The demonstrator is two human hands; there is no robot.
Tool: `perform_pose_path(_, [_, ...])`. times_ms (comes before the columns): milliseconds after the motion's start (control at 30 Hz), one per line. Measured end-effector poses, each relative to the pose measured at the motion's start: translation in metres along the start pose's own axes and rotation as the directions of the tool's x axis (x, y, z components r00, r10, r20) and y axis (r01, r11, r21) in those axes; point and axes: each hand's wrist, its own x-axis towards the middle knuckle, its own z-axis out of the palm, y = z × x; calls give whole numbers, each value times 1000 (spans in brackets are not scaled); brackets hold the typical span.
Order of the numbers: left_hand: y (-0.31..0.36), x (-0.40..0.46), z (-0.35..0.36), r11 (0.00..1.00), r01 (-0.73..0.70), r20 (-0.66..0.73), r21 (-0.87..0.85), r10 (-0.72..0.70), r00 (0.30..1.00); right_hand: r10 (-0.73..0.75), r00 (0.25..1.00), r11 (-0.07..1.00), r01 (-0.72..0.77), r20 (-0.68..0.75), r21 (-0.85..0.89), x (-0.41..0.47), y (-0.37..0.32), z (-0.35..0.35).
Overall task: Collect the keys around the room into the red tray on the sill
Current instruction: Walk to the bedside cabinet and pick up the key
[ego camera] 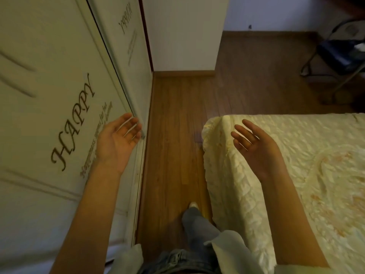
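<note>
Head view: my left hand (116,139) is spread open, palm inward, holding nothing, beside the wardrobe door (49,95) lettered "HAPPY". My right hand (254,145) is equally open and empty above the quilted bed (296,175) corner. No key or red tray is in view. Wooden floor (173,135) runs between; a folding chair (339,54) stands far right.

Bare forearms; pale short sleeves (130,258) at both upper arms; faded blue jeans (194,232); a light-coloured shoe (193,205) on the forward foot.
</note>
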Motion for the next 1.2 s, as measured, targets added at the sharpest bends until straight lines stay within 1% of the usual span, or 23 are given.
perform_pose_path(133, [8, 71, 42, 999, -24, -21, -37, 23, 1000, 15, 999, 1000, -14, 43, -14, 76, -33, 19])
perform_pose_path(267, [11, 124, 64, 999, -6, -59, -45, 3, 998, 18, 998, 999, -17, 56, -27, 141, -58, 35])
perform_pose_path(400, [17, 176, 81, 998, 1, -98, -64, -7, 995, 26, 999, 999, -25, 35, -44, 200, -73, 44])
perform_pose_path(500, [19, 230, 96, 999, 16, -100, -37, -19, 995, 19, 1000, 998, -21, -19, -67, 252, -76, 50])
perform_pose_path(600, [24, 290, 111, 999, 34, -80, -7, -34, 996, -3, 998, 997, -1, -56, -78, 304, -73, 60])
perform_pose_path(733, [43, 386, 136, 998, 58, -30, 18, -58, 998, -44, 997, 990, 35, -62, -138, 383, -71, 93])
perform_pose_path(900, [79, 498, 181, 995, 79, 30, 64, -81, 996, -81, 991, 989, 66, -109, -135, 476, -94, 137])
perform_pose_path(1100, [85, 601, 231, 979, 160, 93, 131, -172, 981, -139, 961, 988, 119, -240, -96, 548, -124, 139])
perform_pose_path(1200, [78, 647, 256, 964, 204, 124, 168, -226, 966, -162, 929, 987, 148, -332, -66, 578, -137, 131])
